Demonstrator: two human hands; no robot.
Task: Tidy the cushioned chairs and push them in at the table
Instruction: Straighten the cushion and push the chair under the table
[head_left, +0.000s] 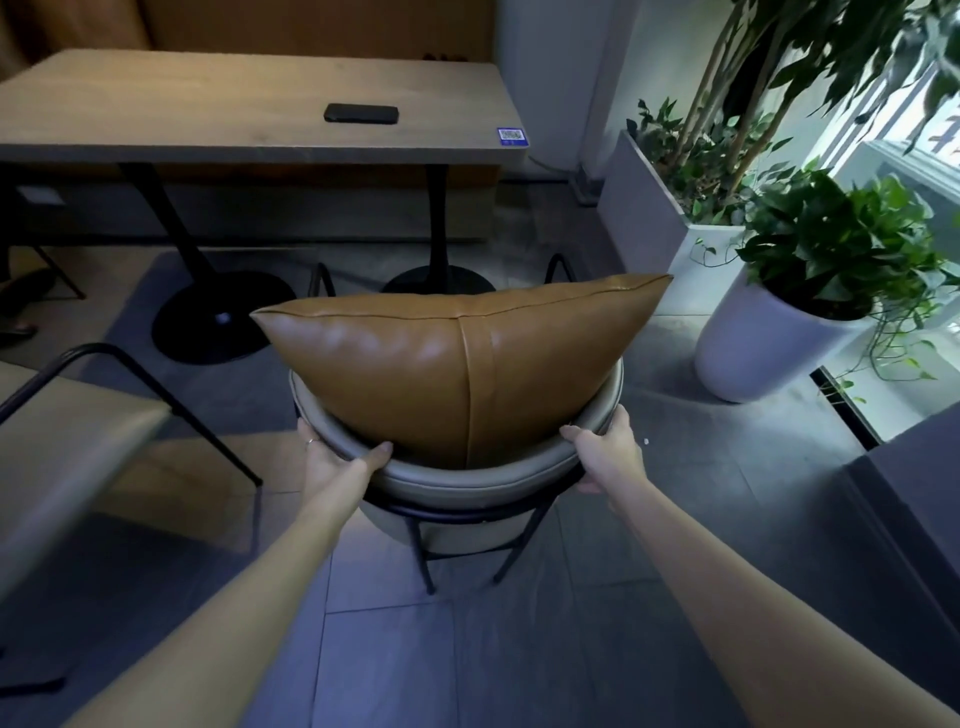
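Both hands are clasping the curved grey backrest of the chair (467, 478); the left hand (332, 457) is wrapping the rim at about eight o'clock of the seat, thumb lying over the top edge and fingers curling behind, a ring showing on one finger; the right hand (608, 452) is closing on the rim at about four o'clock, thumb pointing inward along the pad; a tan leather cushion (457, 364) is standing on edge inside the backrest, leaning against it, its seam running down the middle; the chair is standing on the grey tiled floor, apart from the table (156, 124) at twelve o'clock, not yet under it; a dark phone (361, 113) is lying on the tabletop; a second chair (78, 431) is sitting at nine o'clock; a white planter (763, 343) with leafy plants is standing at two o'clock.
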